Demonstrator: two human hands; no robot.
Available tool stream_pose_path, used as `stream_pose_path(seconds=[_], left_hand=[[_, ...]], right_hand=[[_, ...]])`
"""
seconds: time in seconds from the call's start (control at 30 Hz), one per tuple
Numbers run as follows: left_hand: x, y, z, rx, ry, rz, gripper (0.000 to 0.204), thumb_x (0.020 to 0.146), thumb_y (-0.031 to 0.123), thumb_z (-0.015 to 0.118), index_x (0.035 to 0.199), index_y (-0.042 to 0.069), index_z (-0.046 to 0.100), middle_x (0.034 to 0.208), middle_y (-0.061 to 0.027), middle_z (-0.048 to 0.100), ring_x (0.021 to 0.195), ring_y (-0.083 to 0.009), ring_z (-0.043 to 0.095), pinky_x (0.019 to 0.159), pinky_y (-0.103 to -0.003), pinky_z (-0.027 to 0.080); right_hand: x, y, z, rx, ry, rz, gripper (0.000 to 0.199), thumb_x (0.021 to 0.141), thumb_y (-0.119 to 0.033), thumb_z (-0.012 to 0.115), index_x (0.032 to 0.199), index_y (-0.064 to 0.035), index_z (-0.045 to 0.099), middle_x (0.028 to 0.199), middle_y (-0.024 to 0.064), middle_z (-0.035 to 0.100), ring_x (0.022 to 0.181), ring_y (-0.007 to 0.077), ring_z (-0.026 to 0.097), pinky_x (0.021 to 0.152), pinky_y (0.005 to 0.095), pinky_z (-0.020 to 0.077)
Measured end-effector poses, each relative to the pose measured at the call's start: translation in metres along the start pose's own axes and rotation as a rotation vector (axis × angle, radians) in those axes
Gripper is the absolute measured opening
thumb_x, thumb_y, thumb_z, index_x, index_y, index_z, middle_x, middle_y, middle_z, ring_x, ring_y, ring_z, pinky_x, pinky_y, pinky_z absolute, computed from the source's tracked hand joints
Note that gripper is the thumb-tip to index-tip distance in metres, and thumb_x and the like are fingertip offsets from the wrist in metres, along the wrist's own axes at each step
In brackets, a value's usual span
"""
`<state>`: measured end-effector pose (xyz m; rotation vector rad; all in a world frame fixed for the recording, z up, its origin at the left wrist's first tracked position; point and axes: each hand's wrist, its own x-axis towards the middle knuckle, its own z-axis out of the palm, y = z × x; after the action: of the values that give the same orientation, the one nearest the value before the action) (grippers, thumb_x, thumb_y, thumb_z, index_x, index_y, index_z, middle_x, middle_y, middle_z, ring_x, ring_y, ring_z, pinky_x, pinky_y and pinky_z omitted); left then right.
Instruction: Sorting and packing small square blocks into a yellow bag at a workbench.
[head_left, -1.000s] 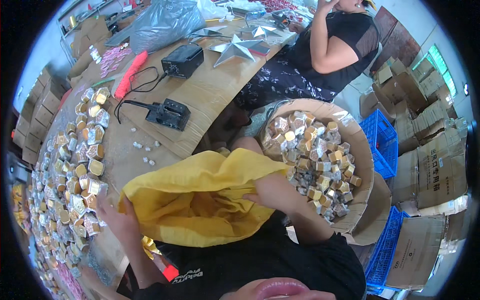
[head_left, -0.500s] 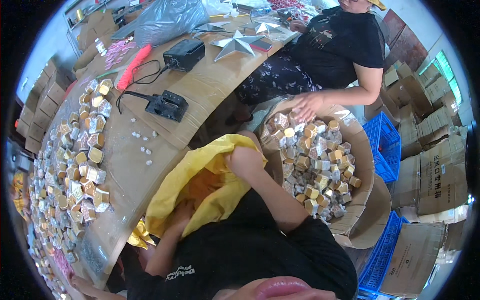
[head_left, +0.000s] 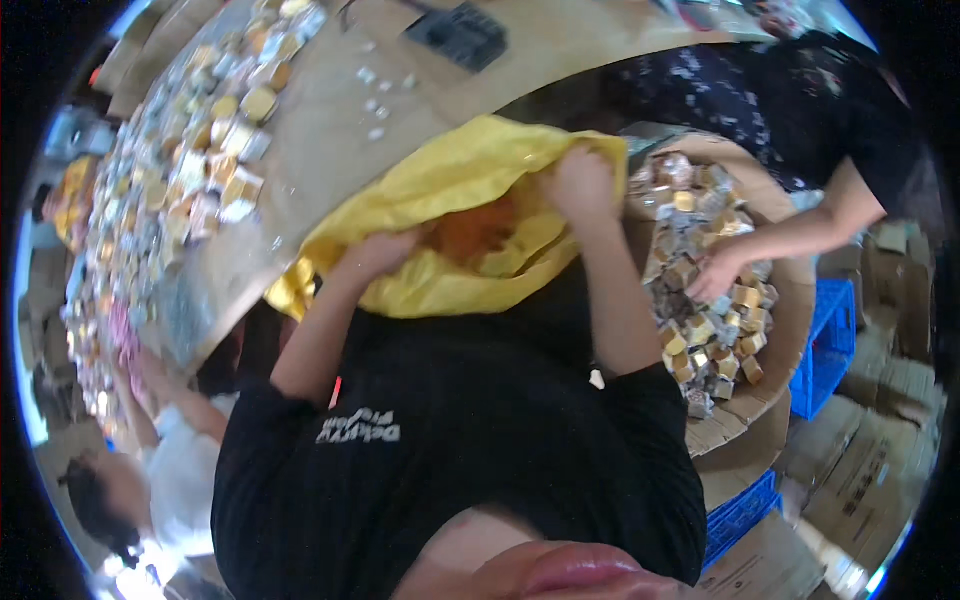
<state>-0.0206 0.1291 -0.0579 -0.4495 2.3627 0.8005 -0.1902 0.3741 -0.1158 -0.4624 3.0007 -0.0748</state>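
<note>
A yellow sack (head_left: 430, 195) is held wide at its mouth in front of my torso, its inside showing orange. My left hand (head_left: 385, 252) is closed on the left part of its rim. The right part of the rim is gripped by my right hand (head_left: 583, 185), its fingers partly out of sight in the sack. What lies in the bottom of the sack cannot be made out. Just right of my right forearm stands a cardboard box (head_left: 797, 290) holding many small gold-and-whitish blocks (head_left: 690, 240). A co-worker's hand (head_left: 715, 272) reaches into those blocks.
A paper-covered table (head_left: 330, 120) lies ahead, with a heap of similar blocks (head_left: 205, 160), a few white bits (head_left: 375, 105) and a black device (head_left: 460, 38). Another person (head_left: 180, 470) works at lower left. Blue crates (head_left: 828, 340) and cartons (head_left: 860, 470) stand at right.
The view has swung, and the sack sits higher in it, its mouth wider. My left hand has come up to the rim. The co-worker's hand has moved down onto the blocks.
</note>
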Motion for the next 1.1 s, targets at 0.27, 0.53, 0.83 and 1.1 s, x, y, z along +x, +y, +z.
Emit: stream_pose_path(seconds=[0.27,0.53,0.83,1.1], left_hand=[[0.009,-0.008,-0.01,-1.449,-0.052,0.281,0.057,0.104,0.04,0.038,0.151,0.009,0.029,0.132,-0.0235,0.056,0.113,-0.0388,0.062,0.091,-0.045,0.053],[-0.004,0.065,-0.015,0.096,0.329,0.813,0.052,0.095,0.023,0.061,0.142,0.007,0.044,0.135,-0.0218,0.053,0.12,-0.0389,0.056,0.103,-0.043,0.046],[0.043,0.054,-0.006,0.325,0.431,0.459,0.067,0.094,0.035,0.061,0.148,0.007,0.034,0.147,-0.0258,0.037,0.119,-0.0474,0.054,0.101,-0.049,0.047],[0.084,0.046,0.018,0.121,0.297,0.549,0.065,0.096,0.037,0.057,0.149,0.008,0.034,0.146,-0.0264,0.041,0.132,-0.0443,0.045,0.112,-0.045,0.037]], right_hand=[[-0.05,0.021,-0.041,-0.151,0.027,-0.046,0.101,0.07,-0.067,0.075,0.132,0.0077,0.048,0.125,0.0235,0.059,0.118,0.0387,0.054,0.099,0.0477,0.0454],[-0.105,-0.028,-0.04,-0.159,-0.02,-0.451,0.079,0.079,-0.035,0.072,0.145,-0.0031,0.041,0.145,0.0233,0.043,0.131,0.038,0.046,0.106,0.0543,0.0372],[-0.157,0.026,-0.062,0.17,-0.379,-0.353,0.074,0.084,-0.025,0.071,0.146,-0.0009,0.037,0.142,0.0248,0.045,0.13,0.0394,0.046,0.105,0.0483,0.0417],[-0.013,0.016,-0.053,0.236,-0.092,0.061,0.072,0.091,-0.061,0.056,0.128,0.0006,0.051,0.103,0.0246,0.067,0.101,0.0404,0.065,0.084,0.0503,0.0523]])
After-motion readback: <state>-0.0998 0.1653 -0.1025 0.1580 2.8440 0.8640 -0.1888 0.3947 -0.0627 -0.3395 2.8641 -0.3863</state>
